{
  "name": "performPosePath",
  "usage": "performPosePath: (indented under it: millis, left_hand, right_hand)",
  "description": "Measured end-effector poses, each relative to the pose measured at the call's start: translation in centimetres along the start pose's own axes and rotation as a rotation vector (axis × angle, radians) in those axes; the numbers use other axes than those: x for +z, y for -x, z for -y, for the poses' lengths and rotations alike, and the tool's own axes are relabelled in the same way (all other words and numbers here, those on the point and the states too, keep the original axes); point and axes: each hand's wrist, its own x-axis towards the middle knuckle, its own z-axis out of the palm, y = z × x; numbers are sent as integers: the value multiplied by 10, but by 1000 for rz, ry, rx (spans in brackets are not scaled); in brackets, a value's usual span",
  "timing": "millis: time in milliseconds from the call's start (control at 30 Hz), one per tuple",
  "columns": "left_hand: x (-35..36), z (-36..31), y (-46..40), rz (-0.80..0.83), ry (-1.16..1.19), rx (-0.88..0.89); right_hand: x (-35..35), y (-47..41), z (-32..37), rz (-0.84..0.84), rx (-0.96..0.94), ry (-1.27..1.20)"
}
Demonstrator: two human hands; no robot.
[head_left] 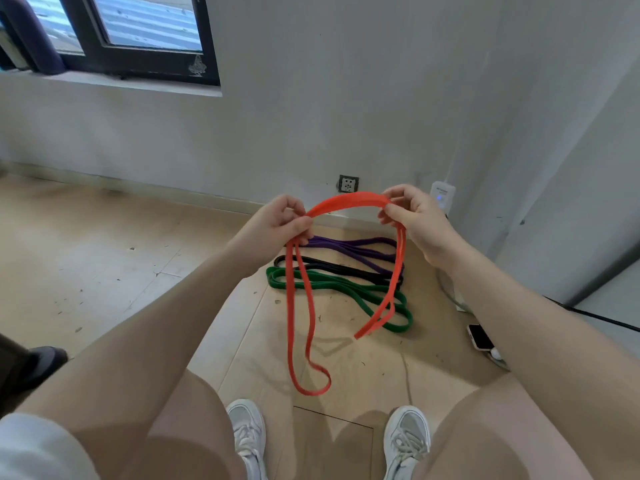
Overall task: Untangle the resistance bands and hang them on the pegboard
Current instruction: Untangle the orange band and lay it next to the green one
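Both hands — left (277,221), right (414,216) — are pinching the red band (349,199), its limp loops dangling below each grip; soft and stretchy, it is best held at the doubled top. Other bands (346,271) are lying on the floor beneath.

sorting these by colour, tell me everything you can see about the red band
The red band is a flat, matte, rubbery-looking loop, orange-red. Both hands hold it up: the left hand grips one side, the right hand pinches the other, and a doubled stretch arches between them. Two loops hang down, the longer from the left hand, curling at its bottom. It hangs in front of the other bands; whether it touches the floor is unclear.
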Motion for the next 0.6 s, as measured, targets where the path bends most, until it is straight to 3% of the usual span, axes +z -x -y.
performPosePath:
  millis: [200,400,600]
  left_hand:
    - [17,-26,-15,80,-19,-17]
    - [34,-32,-16,67,52,-32]
    - [24,-29,-15,158,-2,-149]
  right_hand:
    - [-2,16,13,351,33,162]
    - [15,13,19,131,-138,217]
    - [14,11,22,149,-211,387]
